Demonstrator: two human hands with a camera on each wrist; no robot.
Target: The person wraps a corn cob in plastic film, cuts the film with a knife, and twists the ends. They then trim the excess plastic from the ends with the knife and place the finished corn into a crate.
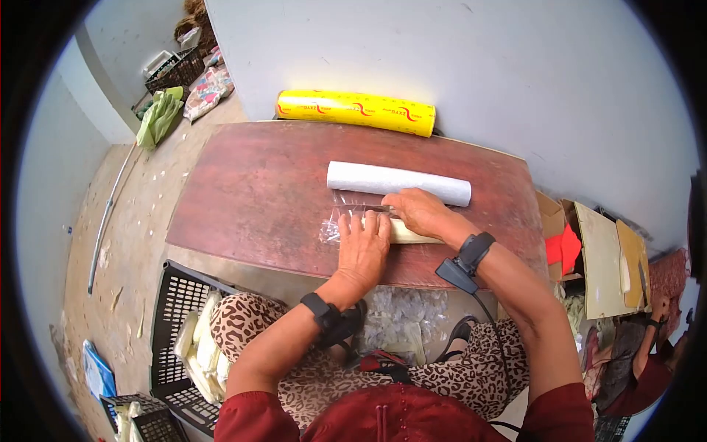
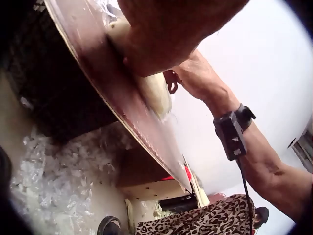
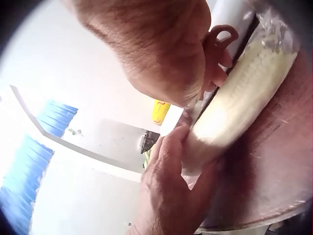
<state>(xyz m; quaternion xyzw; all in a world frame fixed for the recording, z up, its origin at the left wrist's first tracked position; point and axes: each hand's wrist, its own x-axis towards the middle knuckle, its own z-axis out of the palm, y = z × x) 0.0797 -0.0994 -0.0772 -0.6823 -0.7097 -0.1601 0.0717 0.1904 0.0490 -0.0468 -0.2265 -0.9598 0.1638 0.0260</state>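
A pale ear of corn (image 3: 244, 93) with rows of kernels lies on the brown table, clear film crumpled about its end. My left hand (image 1: 363, 249) grips the ear near its left end, fingers over the top and thumb on the near side. Clear plastic film (image 1: 331, 230) spreads out left of that hand. Just beyond the corn, my right hand (image 1: 421, 212) has its fingers curled on a thin dark knife (image 1: 368, 208), its blade pointing left along the film. Its handle is hidden in the hand. A white film roll (image 1: 398, 181) lies right behind.
A yellow printed roll box (image 1: 356, 113) stands along the table's back edge by the wall. Black crates (image 1: 171, 302) with wrapped pale corn sit at lower left. Film scraps (image 1: 405, 317) cover the floor under the table (image 1: 243, 184). Cardboard (image 1: 607, 258) leans at right, near another person's arm.
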